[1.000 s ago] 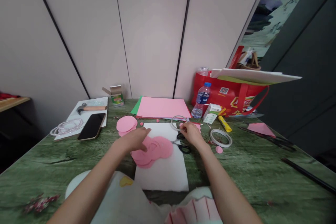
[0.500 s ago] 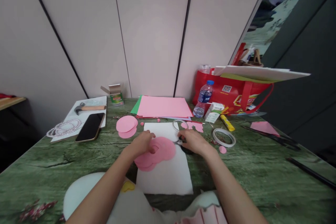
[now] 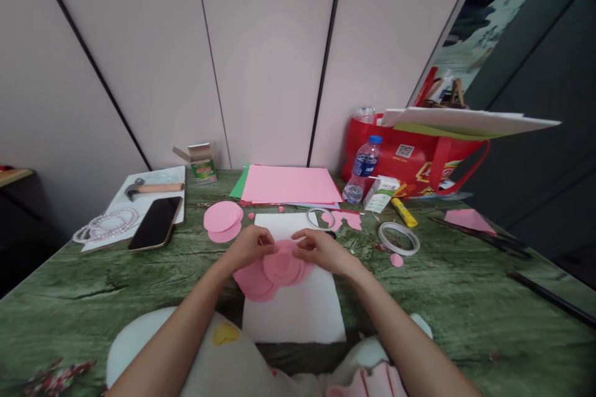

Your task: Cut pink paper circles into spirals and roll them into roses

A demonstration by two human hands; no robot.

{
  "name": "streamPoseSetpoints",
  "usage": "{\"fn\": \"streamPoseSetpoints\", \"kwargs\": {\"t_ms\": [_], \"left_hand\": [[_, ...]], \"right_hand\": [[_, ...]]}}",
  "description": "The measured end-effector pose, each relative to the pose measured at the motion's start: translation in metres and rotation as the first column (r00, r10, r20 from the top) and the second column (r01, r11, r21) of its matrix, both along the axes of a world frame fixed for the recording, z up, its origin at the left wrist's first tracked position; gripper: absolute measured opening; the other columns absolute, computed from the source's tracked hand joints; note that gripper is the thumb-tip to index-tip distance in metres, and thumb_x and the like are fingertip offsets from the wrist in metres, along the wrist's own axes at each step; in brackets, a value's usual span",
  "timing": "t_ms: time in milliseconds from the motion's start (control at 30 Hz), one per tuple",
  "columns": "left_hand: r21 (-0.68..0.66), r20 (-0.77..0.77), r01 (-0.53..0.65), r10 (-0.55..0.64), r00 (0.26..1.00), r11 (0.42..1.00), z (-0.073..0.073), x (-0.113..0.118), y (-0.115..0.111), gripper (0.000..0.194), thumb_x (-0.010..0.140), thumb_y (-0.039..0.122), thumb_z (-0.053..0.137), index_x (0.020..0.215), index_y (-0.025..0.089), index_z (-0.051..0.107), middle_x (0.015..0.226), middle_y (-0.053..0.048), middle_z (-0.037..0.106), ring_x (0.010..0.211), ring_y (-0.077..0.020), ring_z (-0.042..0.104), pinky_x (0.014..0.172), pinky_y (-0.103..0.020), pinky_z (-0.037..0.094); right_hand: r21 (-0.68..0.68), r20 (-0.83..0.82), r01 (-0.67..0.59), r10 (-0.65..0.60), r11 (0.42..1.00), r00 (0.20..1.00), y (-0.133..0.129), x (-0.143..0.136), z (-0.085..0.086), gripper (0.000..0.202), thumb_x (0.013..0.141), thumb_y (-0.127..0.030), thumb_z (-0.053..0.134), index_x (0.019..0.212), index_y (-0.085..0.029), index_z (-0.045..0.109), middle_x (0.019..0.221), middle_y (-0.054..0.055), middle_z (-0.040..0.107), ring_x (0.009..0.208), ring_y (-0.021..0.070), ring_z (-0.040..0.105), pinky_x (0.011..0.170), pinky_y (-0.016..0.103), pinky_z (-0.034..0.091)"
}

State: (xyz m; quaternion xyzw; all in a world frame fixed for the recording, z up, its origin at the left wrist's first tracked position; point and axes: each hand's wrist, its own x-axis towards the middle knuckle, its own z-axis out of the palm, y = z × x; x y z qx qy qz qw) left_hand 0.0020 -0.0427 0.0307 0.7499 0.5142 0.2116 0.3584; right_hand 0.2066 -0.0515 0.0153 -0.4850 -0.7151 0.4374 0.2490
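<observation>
My left hand (image 3: 251,247) and my right hand (image 3: 323,250) pinch the upper edge of a pink paper circle (image 3: 281,274) from its two sides. A curved line, perhaps a cut or a smaller circle, shows in its upper part. Under it lie more pink paper circles (image 3: 255,285), overlapping on a white sheet (image 3: 294,321). Just beyond my right hand a bit of the black scissor handle (image 3: 331,234) shows; the rest is hidden. A thin tape roll (image 3: 320,211) lies at the sheet's far edge.
Pink circles (image 3: 223,216) lie left, near a phone (image 3: 156,223), beads (image 3: 114,221) and a hammer (image 3: 161,188). Pink sheets (image 3: 292,183) lie behind. On the right are a bottle (image 3: 363,172), a small carton (image 3: 380,193), a glue stick (image 3: 404,212), a tape roll (image 3: 416,242) and a red bag (image 3: 414,161).
My right hand has let go of the scissors and moved left onto the pink paper circle. The circle is now raised between both hands.
</observation>
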Motion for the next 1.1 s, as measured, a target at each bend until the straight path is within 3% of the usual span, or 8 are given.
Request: {"fn": "streamPoseSetpoints", "kwargs": {"t_ms": [167, 333, 533, 600, 700, 767, 933, 1100], "left_hand": [[-0.108, 0.169, -0.058, 0.076, 0.983, 0.992, 0.006, -0.002, -0.004, 0.022, 0.071, 0.035, 0.058, 0.065, 0.014, 0.054, 0.048, 0.003, 0.051, 0.042, -0.0084, 0.047, 0.040, -0.020, 0.034], [-0.162, 0.236, -0.068, 0.105, 0.966, 0.984, 0.004, -0.002, -0.002, 0.027, 0.070, 0.039, 0.059, 0.065, 0.012, 0.056, 0.045, 0.003, 0.049, 0.040, -0.0076, 0.043, 0.039, -0.019, 0.032], [-0.090, 0.332, -0.077, 0.103, 0.937, 0.993, 0.007, 0.004, -0.004, 0.042, 0.061, 0.036, 0.070, 0.097, 0.015, 0.063, 0.083, -0.005, 0.062, 0.063, -0.0114, 0.052, 0.053, -0.022, 0.041], [-0.122, 0.368, -0.035, 0.078, 0.927, 0.992, 0.007, 0.007, -0.006, 0.037, 0.062, 0.035, 0.070, 0.092, 0.014, 0.065, 0.076, -0.004, 0.063, 0.058, -0.0103, 0.050, 0.049, -0.021, 0.038], [-0.199, 0.449, -0.017, 0.107, 0.887, 0.980, 0.005, 0.009, -0.007, 0.026, 0.061, 0.034, 0.071, 0.070, 0.011, 0.066, 0.057, 0.000, 0.058, 0.049, -0.0082, 0.045, 0.043, -0.020, 0.033], [-0.215, 0.505, -0.064, 0.167, 0.846, 0.974, 0.003, 0.009, -0.006, 0.026, 0.061, 0.035, 0.071, 0.065, 0.011, 0.063, 0.057, 0.000, 0.059, 0.050, -0.0085, 0.048, 0.045, -0.020, 0.037], [-0.259, 0.583, -0.082, 0.223, 0.782, 0.963, 0.004, 0.006, -0.004, 0.029, 0.064, 0.039, 0.069, 0.070, 0.012, 0.061, 0.067, -0.002, 0.064, 0.059, -0.0117, 0.057, 0.060, -0.028, 0.048], [-0.227, 0.550, 0.027, 0.105, 0.828, 0.973, 0.012, 0.010, -0.010, 0.027, 0.065, 0.034, 0.070, 0.081, 0.011, 0.066, 0.074, -0.006, 0.068, 0.072, -0.0167, 0.062, 0.068, -0.028, 0.048]], "right_hand": [[-0.141, -0.197, -0.032, 0.004, 0.989, 0.980, 0.000, -0.001, -0.001, 0.029, 0.071, -0.032, 0.060, 0.092, -0.013, 0.057, 0.062, -0.001, 0.060, 0.052, 0.0093, 0.053, 0.052, 0.022, 0.044], [-0.161, -0.317, 0.008, -0.060, 0.987, 0.946, 0.003, 0.000, -0.002, 0.028, 0.063, -0.035, 0.066, 0.080, -0.014, 0.057, 0.058, -0.003, 0.057, 0.051, 0.0097, 0.052, 0.052, 0.023, 0.044], [-0.101, -0.362, 0.040, -0.075, 0.994, 0.929, 0.006, 0.002, -0.002, 0.023, 0.065, -0.033, 0.067, 0.077, -0.015, 0.062, 0.046, -0.008, 0.043, 0.042, 0.0058, 0.037, 0.043, 0.019, 0.030], [-0.097, -0.363, 0.014, -0.048, 0.995, 0.931, 0.005, 0.001, -0.002, 0.021, 0.065, -0.032, 0.067, 0.076, -0.014, 0.064, 0.046, -0.008, 0.043, 0.042, 0.0051, 0.034, 0.041, 0.019, 0.025], [-0.106, -0.371, -0.020, -0.021, 0.994, 0.928, 0.002, -0.002, -0.001, 0.023, 0.067, -0.034, 0.067, 0.079, -0.014, 0.066, 0.051, -0.005, 0.052, 0.044, 0.0057, 0.038, 0.042, 0.019, 0.027], [-0.133, -0.407, -0.019, -0.037, 0.991, 0.913, 0.001, -0.003, -0.001, 0.027, 0.065, -0.035, 0.069, 0.080, -0.014, 0.066, 0.057, -0.003, 0.058, 0.047, 0.0075, 0.046, 0.045, 0.020, 0.034], [-0.145, -0.517, 0.116, -0.175, 0.983, 0.838, 0.004, -0.004, 0.000, 0.035, 0.054, -0.037, 0.076, 0.078, -0.015, 0.065, 0.061, 0.000, 0.064, 0.054, 0.0118, 0.056, 0.054, 0.025, 0.046], [-0.062, -0.527, 0.169, -0.176, 0.984, 0.832, 0.006, -0.004, 0.001, 0.034, 0.056, -0.036, 0.075, 0.081, -0.016, 0.065, 0.060, -0.001, 0.063, 0.052, 0.0118, 0.055, 0.050, 0.024, 0.043]]}}
